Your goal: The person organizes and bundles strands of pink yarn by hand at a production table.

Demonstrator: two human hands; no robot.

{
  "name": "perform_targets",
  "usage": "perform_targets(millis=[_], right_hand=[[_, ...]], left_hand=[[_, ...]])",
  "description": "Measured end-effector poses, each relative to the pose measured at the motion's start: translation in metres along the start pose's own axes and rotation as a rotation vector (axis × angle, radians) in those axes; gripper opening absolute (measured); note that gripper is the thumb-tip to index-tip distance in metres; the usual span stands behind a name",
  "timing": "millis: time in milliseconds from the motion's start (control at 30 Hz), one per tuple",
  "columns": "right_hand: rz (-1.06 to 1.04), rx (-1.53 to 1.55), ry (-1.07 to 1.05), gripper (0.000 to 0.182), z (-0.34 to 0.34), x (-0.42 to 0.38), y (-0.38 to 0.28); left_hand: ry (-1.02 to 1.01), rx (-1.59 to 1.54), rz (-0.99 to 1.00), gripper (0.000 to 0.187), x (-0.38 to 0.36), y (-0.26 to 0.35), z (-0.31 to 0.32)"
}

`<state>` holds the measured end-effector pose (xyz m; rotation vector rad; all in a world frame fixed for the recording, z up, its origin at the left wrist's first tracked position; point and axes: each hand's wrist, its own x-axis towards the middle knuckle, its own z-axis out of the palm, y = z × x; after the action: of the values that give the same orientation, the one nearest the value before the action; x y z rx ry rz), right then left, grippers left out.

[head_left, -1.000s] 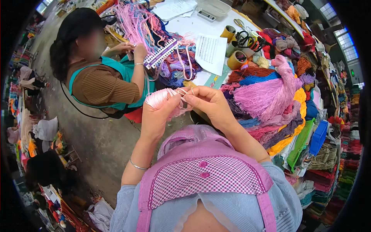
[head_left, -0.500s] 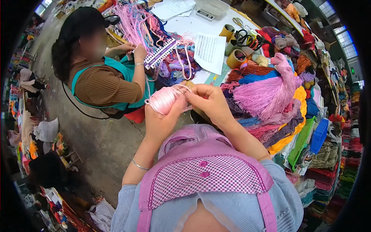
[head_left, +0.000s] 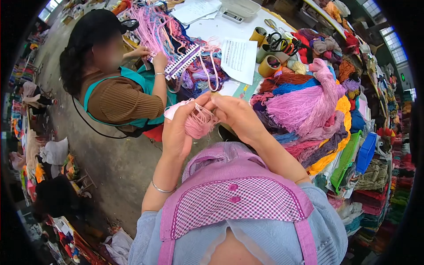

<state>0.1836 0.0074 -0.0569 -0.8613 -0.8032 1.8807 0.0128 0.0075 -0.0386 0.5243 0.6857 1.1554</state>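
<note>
A bundle of light pink yarn (head_left: 199, 123) hangs in front of my chest, its loose strands showing between my hands. My left hand (head_left: 179, 130) is wrapped round the bundle, with thumb and fingers closed on it. At the upper right of the bundle, my right hand (head_left: 236, 115) pinches some of the strands, its fingertips close to the left ones. The exact spot where the right fingertips hold the yarn is partly hidden.
A co-worker (head_left: 119, 97) sits at the left, hands at the yarn pile. On the table (head_left: 207, 28) lie a printed sheet (head_left: 238, 59), cardboard tubes (head_left: 268, 66) with scissors, and pink skeins (head_left: 296, 108). Green (head_left: 346, 161) and blue baskets (head_left: 365, 153) stand at the right.
The pink bundle has turned in my left hand, and its looped strands now face me. My left fingers have come up over it, while my right hand has shifted slightly left.
</note>
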Motion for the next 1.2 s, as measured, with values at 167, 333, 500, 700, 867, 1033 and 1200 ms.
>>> perform_targets(millis=[167,333,500,700,867,1033,1200], right_hand=[[-0.036,-0.238,0.002,0.021,0.01,-0.004,-0.003],[0.024,-0.204,0.042,0.016,0.012,-0.009,-0.012],[-0.125,-0.163,0.063,0.014,0.012,0.0,-0.002],[-0.073,-0.224,0.072,0.022,0.009,0.0,-0.002],[-0.103,-0.177,0.048,0.017,0.02,0.002,-0.002],[-0.047,-0.148,0.055,0.016,0.014,0.0,0.001],[-0.203,-0.355,0.076,0.012,0.014,0.003,0.009]], left_hand=[[-0.024,0.033,0.021,0.035,0.0,0.001,0.004],[-0.032,0.152,0.022,0.029,-0.001,0.007,-0.001],[-0.046,0.244,0.014,0.029,-0.003,0.011,-0.007],[-0.056,0.188,0.063,0.025,-0.005,0.008,0.0],[-0.051,0.381,0.176,0.025,-0.005,0.005,0.001],[-0.055,0.243,0.073,0.032,-0.003,0.003,-0.007],[-0.013,0.126,0.008,0.033,-0.001,0.001,-0.007]])
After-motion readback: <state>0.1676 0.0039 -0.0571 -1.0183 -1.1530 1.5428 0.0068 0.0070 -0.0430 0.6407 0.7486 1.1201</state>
